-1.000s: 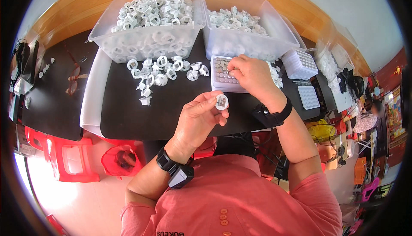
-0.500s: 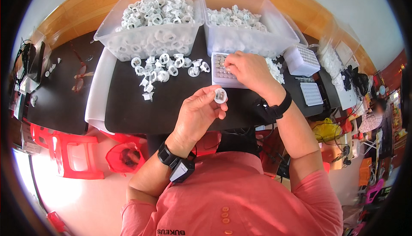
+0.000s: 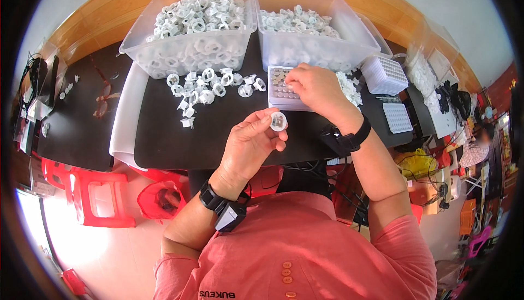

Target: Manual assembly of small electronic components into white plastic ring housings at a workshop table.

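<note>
My left hand (image 3: pixel 244 146) is closed, pinching a small round white plastic housing (image 3: pixel 278 121) between thumb and fingers above the table's front part. Its face is turned up and shows a recess with small dark and metallic parts. My right hand (image 3: pixel 322 91) reaches over a white tray (image 3: pixel 286 103) filled with rows of small round silvery discs, like button cells. Its fingertips are bent together down at the discs. Whatever may be between them is hidden. Left of the tray lies a loose pile of similar white housings (image 3: pixel 206 97).
Two translucent bins, a left one (image 3: pixel 185 60) and a right one (image 3: pixel 311 54), hold many white parts behind the tray. Stacked trays (image 3: pixel 385 76) and a flat tray (image 3: pixel 397 118) sit to the right. Small white pieces (image 3: pixel 349 88) lie beside my right hand. A red stool (image 3: pixel 103 199) stands lower left.
</note>
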`<act>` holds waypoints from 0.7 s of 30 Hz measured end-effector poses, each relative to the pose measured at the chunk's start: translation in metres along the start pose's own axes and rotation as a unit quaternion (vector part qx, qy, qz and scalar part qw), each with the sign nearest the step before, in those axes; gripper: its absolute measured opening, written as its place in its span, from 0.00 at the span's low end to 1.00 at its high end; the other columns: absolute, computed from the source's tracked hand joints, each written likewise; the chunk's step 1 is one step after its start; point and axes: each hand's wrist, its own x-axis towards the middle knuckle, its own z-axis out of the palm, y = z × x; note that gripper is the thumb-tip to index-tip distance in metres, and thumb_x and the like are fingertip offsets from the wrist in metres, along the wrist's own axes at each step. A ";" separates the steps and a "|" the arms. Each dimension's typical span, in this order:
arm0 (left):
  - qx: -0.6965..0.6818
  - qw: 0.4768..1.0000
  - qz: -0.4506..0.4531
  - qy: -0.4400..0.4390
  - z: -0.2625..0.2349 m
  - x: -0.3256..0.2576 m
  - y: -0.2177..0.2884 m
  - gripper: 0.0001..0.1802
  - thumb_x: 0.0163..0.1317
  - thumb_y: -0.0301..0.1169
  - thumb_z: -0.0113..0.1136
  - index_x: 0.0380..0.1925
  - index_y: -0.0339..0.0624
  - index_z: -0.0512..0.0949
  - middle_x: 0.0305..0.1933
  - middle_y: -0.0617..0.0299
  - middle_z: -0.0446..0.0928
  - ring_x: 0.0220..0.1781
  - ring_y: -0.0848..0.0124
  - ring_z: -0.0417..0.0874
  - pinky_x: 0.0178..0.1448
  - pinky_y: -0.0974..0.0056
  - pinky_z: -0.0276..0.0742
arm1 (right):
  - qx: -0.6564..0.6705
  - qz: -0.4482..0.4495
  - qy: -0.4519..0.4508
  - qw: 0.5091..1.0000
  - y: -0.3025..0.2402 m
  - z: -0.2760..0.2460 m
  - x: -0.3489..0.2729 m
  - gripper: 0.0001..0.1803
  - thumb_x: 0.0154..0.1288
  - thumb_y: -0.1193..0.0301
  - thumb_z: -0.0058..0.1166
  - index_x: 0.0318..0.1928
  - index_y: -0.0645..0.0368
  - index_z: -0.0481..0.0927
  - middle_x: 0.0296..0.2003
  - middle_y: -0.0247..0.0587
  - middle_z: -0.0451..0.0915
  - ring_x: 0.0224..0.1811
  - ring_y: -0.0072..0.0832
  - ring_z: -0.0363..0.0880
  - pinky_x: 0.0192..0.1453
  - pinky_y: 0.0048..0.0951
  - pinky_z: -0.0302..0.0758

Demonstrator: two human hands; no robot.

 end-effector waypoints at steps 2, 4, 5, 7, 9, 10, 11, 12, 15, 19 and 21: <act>0.000 1.000 0.000 -0.003 -0.001 0.000 0.000 0.16 0.72 0.33 0.60 0.53 0.34 0.77 0.43 0.53 0.81 0.40 0.63 0.83 0.41 0.60 0.77 | 0.000 0.007 0.003 1.000 0.001 0.001 0.001 0.08 0.65 0.68 0.54 0.37 0.53 0.86 0.37 0.40 0.85 0.39 0.44 0.83 0.43 0.44 0.77; 0.001 1.000 0.002 -0.004 -0.001 0.000 0.000 0.16 0.72 0.33 0.60 0.53 0.33 0.77 0.43 0.53 0.81 0.40 0.63 0.83 0.41 0.60 0.77 | 0.000 0.015 0.005 1.000 0.000 0.002 0.000 0.07 0.64 0.69 0.54 0.35 0.53 0.86 0.37 0.41 0.84 0.39 0.45 0.83 0.44 0.45 0.77; 0.004 1.000 0.004 -0.005 0.000 0.000 0.000 0.16 0.72 0.33 0.60 0.53 0.33 0.77 0.43 0.53 0.81 0.40 0.63 0.83 0.42 0.60 0.77 | -0.003 0.013 0.005 1.000 0.000 0.003 0.000 0.07 0.64 0.69 0.55 0.35 0.53 0.86 0.37 0.41 0.84 0.39 0.45 0.83 0.44 0.45 0.77; 0.000 1.000 0.001 -0.004 0.001 0.000 0.000 0.16 0.72 0.33 0.60 0.53 0.33 0.77 0.43 0.53 0.81 0.40 0.63 0.83 0.42 0.60 0.77 | -0.008 0.011 0.007 1.000 0.000 0.003 0.000 0.07 0.64 0.69 0.55 0.35 0.53 0.86 0.37 0.41 0.84 0.40 0.45 0.83 0.44 0.45 0.77; -0.004 1.000 -0.002 -0.001 0.001 -0.001 0.001 0.16 0.72 0.33 0.60 0.53 0.33 0.77 0.43 0.53 0.81 0.40 0.63 0.83 0.42 0.60 0.77 | 0.009 0.012 0.009 1.000 -0.001 0.002 -0.001 0.06 0.64 0.70 0.55 0.35 0.53 0.85 0.36 0.42 0.84 0.39 0.46 0.83 0.43 0.46 0.77; 0.001 1.000 0.000 -0.001 0.001 -0.001 0.001 0.16 0.72 0.33 0.60 0.53 0.33 0.77 0.43 0.53 0.81 0.40 0.63 0.83 0.42 0.60 0.77 | 0.010 0.012 0.008 1.000 -0.002 0.001 0.000 0.06 0.64 0.70 0.55 0.35 0.53 0.85 0.36 0.42 0.84 0.39 0.46 0.83 0.43 0.46 0.77; 0.007 1.000 0.002 0.000 0.001 -0.001 0.001 0.16 0.72 0.33 0.60 0.53 0.33 0.77 0.43 0.53 0.81 0.40 0.63 0.83 0.42 0.60 0.77 | 0.008 0.012 0.003 1.000 -0.003 -0.001 0.001 0.05 0.64 0.70 0.55 0.35 0.54 0.84 0.36 0.42 0.84 0.39 0.47 0.83 0.43 0.46 0.76; 0.006 1.000 0.002 0.000 0.001 -0.001 0.001 0.16 0.72 0.33 0.60 0.53 0.33 0.77 0.43 0.53 0.81 0.40 0.63 0.83 0.42 0.60 0.77 | 0.005 0.013 -0.002 1.000 -0.004 -0.002 0.001 0.05 0.64 0.71 0.54 0.35 0.55 0.83 0.35 0.43 0.84 0.38 0.47 0.82 0.42 0.46 0.76; 0.004 1.000 0.003 -0.001 0.002 -0.001 0.001 0.16 0.72 0.33 0.60 0.54 0.33 0.76 0.43 0.53 0.81 0.40 0.63 0.82 0.42 0.61 0.77 | -0.029 -0.010 0.003 1.000 -0.003 0.001 -0.003 0.06 0.64 0.72 0.55 0.40 0.57 0.78 0.37 0.43 0.83 0.37 0.46 0.82 0.41 0.45 0.75; -0.005 1.000 0.004 0.015 0.004 -0.003 0.001 0.16 0.73 0.33 0.60 0.54 0.33 0.76 0.44 0.54 0.81 0.41 0.64 0.82 0.42 0.61 0.77 | -0.006 -0.012 0.048 0.999 -0.029 -0.007 -0.025 0.07 0.62 0.72 0.55 0.41 0.56 0.74 0.36 0.44 0.80 0.36 0.49 0.80 0.38 0.48 0.75; -0.008 1.000 0.006 0.020 0.004 -0.002 0.000 0.16 0.73 0.33 0.60 0.53 0.33 0.76 0.44 0.54 0.81 0.41 0.64 0.82 0.43 0.60 0.77 | -0.019 -0.054 0.140 0.988 -0.046 -0.006 -0.038 0.10 0.59 0.72 0.57 0.41 0.56 0.72 0.34 0.43 0.77 0.34 0.47 0.79 0.34 0.47 0.75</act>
